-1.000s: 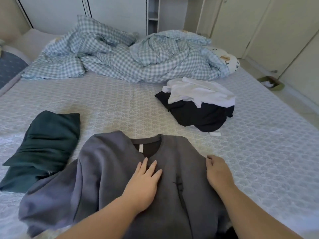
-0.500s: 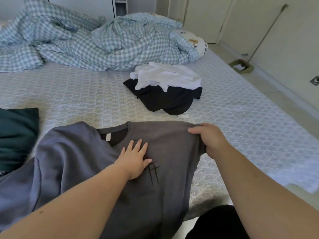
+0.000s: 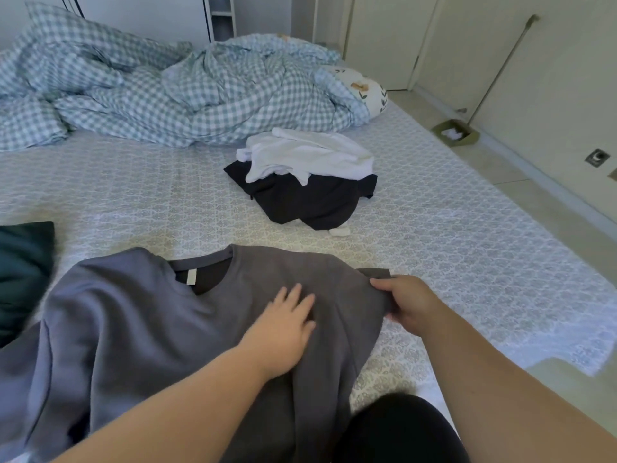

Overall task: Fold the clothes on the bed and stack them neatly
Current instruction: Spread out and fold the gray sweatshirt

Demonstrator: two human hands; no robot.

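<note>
A grey sweatshirt (image 3: 140,332) lies spread on the bed (image 3: 133,202) in front of me, collar away from me. My left hand (image 3: 283,329) presses flat on its chest with straight fingers. My right hand (image 3: 407,302) grips the right shoulder and sleeve edge of the sweatshirt, holding the cloth up a little. Farther back sits a loose pile: a white garment (image 3: 310,155) on top of a black garment (image 3: 314,202). A dark green folded garment (image 3: 23,272) lies at the left edge.
A crumpled blue checked duvet (image 3: 160,95) fills the head of the bed, with a flowered pillow (image 3: 364,88) at its right end. The bed's right edge drops to a tiled floor with a dustpan (image 3: 457,132) by the wall. My dark-clothed knee (image 3: 400,429) is at the bottom.
My right hand took hold of the sweatshirt's right shoulder and pulled it outward to the right. My left hand slid rightward across the chest. The view shifted to the right.
</note>
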